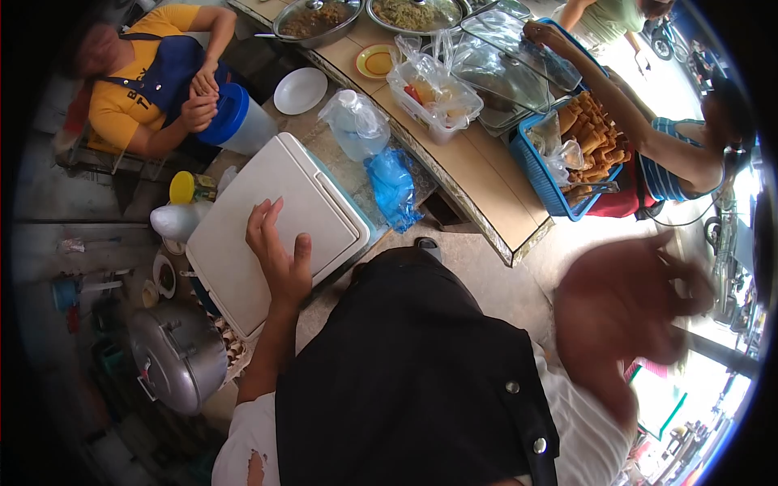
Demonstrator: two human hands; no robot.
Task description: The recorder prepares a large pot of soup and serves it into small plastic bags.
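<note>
My left hand (276, 252) is over the white lid of a cooler box (255, 200), fingers apart and nothing held. Whether it touches the lid I cannot tell. Raised at the right, close to the camera, my right hand (635, 297) is blurred by motion; its fingers look spread and no object shows in them. Beyond the cooler stand a clear plastic jug (358, 124) wrapped in a bag and a crumpled blue plastic bag (394, 191). A yellow-lidded jar (191, 187) sits at the cooler's left side.
A tiled counter (480, 188) bears food pans (316, 24), a bagged plastic tub (434, 100) and a blue basket (538, 164) of fried rolls. A large metal pot (179, 358) stands left. One person sits beside a blue-lidded container (240, 121); another reaches over the basket.
</note>
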